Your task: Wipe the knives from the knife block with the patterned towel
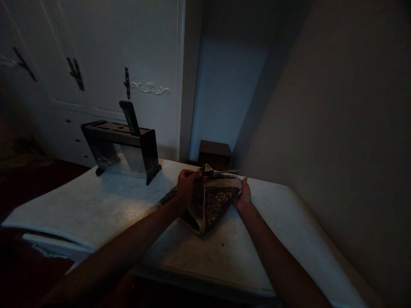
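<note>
My left hand (186, 185) is closed around the dark handle of a knife (226, 171), whose thin pale blade points right. Beneath the blade is a brown patterned cloth (220, 201) with a light border, bunched and folded so that one corner hangs toward me. My right hand (244, 194) grips the right edge of this cloth, close to the blade's tip. To the left stands a knife block (117, 133) with dark ends and a see-through front. One black-handled knife (129, 117) is upright in its right part.
The white-topped table (80, 205) carries all of this, its covering lifted at the left front edge. Behind it are a white wardrobe (150, 51) with dark handles and a small brown box-like piece (215, 148). A bare wall (346, 115) runs along the right.
</note>
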A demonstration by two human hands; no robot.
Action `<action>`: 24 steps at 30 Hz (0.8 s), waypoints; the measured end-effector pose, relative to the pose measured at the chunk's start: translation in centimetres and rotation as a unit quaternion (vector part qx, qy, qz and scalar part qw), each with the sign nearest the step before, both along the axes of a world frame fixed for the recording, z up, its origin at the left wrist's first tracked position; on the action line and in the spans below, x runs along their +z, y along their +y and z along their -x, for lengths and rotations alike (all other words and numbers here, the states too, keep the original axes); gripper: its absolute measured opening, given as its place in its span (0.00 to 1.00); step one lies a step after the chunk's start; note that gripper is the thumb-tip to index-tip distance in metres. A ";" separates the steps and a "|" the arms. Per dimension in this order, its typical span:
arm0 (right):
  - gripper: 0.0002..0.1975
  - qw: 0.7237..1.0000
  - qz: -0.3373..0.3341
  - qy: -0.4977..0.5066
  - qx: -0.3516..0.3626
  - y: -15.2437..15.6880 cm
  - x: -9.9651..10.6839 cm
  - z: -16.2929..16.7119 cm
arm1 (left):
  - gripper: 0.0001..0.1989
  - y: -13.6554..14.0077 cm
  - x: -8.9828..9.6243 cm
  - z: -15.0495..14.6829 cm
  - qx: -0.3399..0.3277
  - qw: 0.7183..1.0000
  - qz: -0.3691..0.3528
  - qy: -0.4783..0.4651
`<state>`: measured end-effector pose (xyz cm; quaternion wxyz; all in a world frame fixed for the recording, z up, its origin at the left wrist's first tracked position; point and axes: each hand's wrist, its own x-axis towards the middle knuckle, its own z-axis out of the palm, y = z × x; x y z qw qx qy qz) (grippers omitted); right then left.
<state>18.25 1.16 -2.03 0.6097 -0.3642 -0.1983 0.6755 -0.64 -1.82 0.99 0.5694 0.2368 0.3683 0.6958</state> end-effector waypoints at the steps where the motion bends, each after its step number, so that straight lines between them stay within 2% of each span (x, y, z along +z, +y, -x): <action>1: 0.32 1.000 0.008 0.005 -0.010 0.0 0.1 0.0 | 0.16 0.2 -0.6 0.2 -0.006 1.000 0.004 -0.008; 4: 0.35 1.000 0.006 0.029 -0.007 -0.2 0.4 -0.1 | 0.16 0.5 -1.4 0.6 -0.028 0.999 0.018 -0.026; 8: 0.40 0.997 -0.035 0.055 0.032 -0.5 0.8 0.1 | 0.17 0.2 -1.4 0.8 -0.086 0.995 0.012 -0.043; 11: 0.40 0.997 -0.038 0.048 0.038 -0.7 1.0 0.3 | 0.14 0.3 -1.4 1.2 -0.097 0.992 0.020 -0.076; 14: 0.38 0.999 -0.018 0.038 0.014 -0.7 1.0 0.4 | 0.10 0.6 -1.7 1.7 -0.107 0.988 0.017 -0.111; 18: 0.37 0.999 -0.023 0.044 -0.006 -0.8 1.1 0.6 | 0.10 0.4 -1.7 1.8 -0.135 0.981 0.023 -0.139; 24: 0.35 0.994 -0.060 0.068 -0.055 -1.7 1.8 1.5 | 0.14 -0.4 -2.3 0.6 -0.148 0.984 0.054 -0.078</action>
